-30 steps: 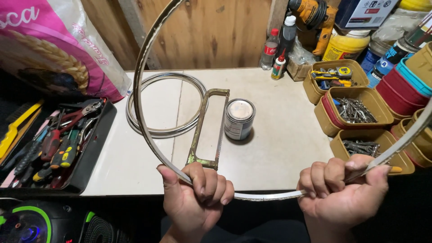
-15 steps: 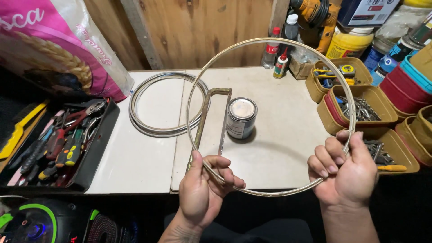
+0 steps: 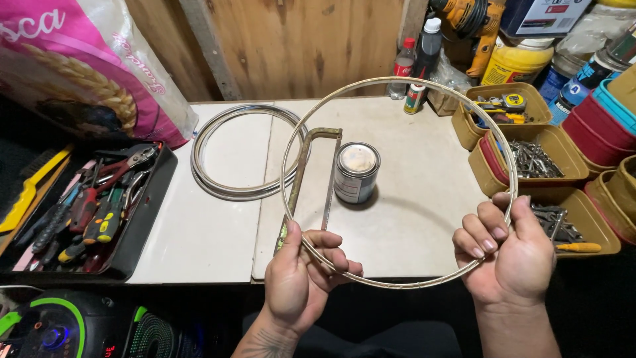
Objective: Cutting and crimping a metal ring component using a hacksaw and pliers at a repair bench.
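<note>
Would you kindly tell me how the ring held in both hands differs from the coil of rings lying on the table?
The held ring is a single loop; the coil is several loops stacked together. The held ring is gripped above the table by the left hand and right hand, whereas the coil lies flat and untouched. The held ring looks wider across than the coil. Both are thin, pale, circular strips.

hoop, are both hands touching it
Touching. The head view shows the left hand closed around the thin metal hoop at its lower left, and the right hand gripping its lower right.
</note>
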